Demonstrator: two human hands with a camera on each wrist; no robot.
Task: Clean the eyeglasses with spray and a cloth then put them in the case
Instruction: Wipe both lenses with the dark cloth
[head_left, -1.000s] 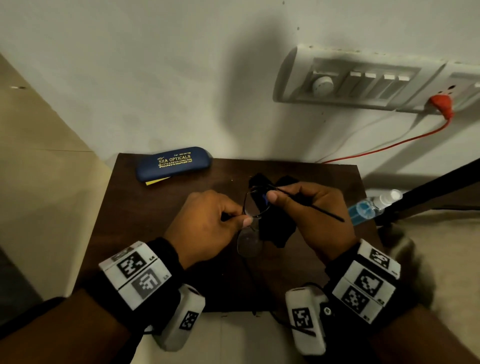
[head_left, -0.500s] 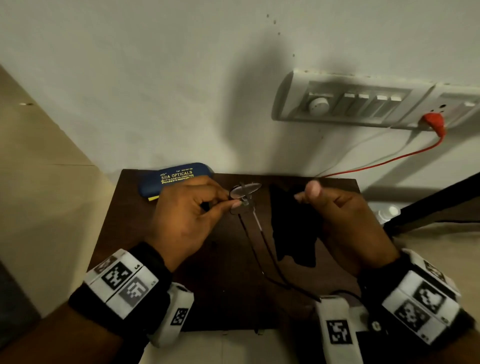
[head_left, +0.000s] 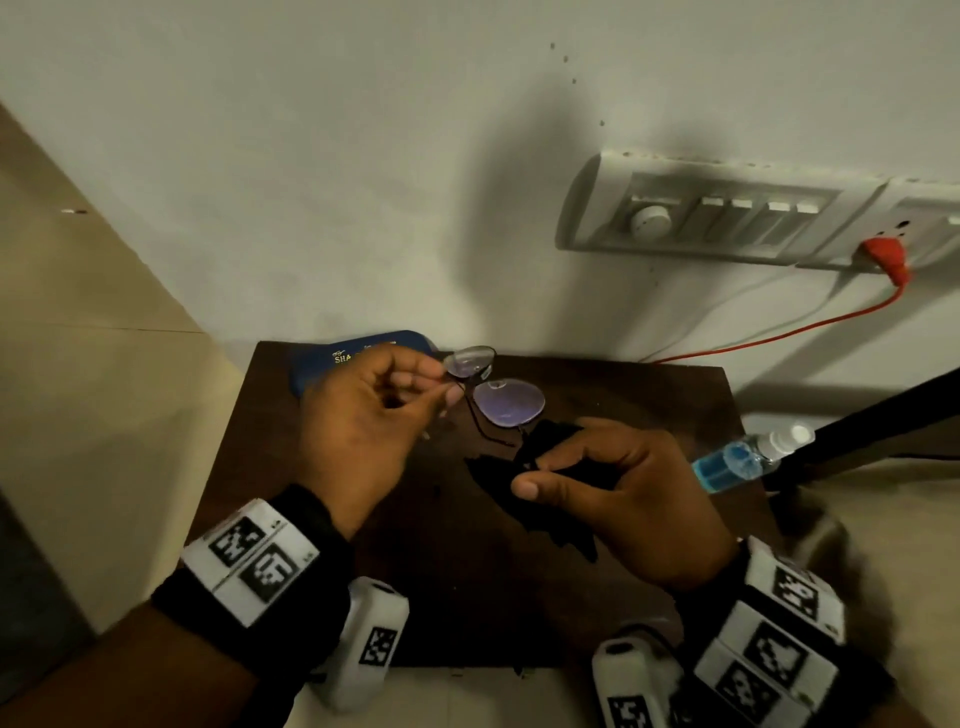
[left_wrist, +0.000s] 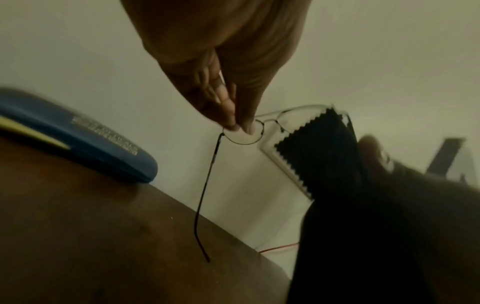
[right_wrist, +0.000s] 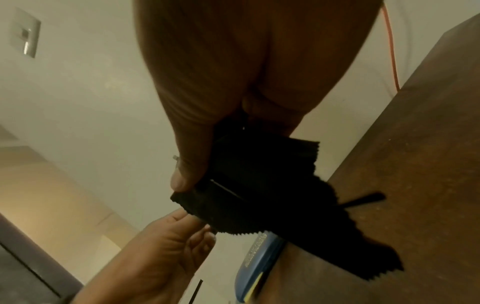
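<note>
My left hand (head_left: 441, 387) pinches the thin-framed eyeglasses (head_left: 509, 405) by the rim of one lens, holding them above the small dark wooden table (head_left: 467, 597); the left wrist view shows thumb and finger on the lens rim (left_wrist: 242, 131) with a temple arm hanging down. My right hand (head_left: 535, 473) grips the black cleaning cloth (head_left: 550, 519), also the black cloth (right_wrist: 259, 195), just below and right of the glasses. The blue case (head_left: 358, 356) lies closed at the table's back left, partly behind my left hand. The spray bottle (head_left: 748, 457) with blue liquid lies at the table's right edge.
A white wall rises right behind the table, with a switch panel (head_left: 727, 218) and a red plug and cable (head_left: 779, 332). A dark bar (head_left: 883, 415) slants past the table's right side. Something yellow sticks out from under the case (left_wrist: 33, 131).
My left hand turned the glasses so the lenses face up and moved them a little right. My right hand with the cloth dropped lower, toward the table. The spray bottle is back in sight.
</note>
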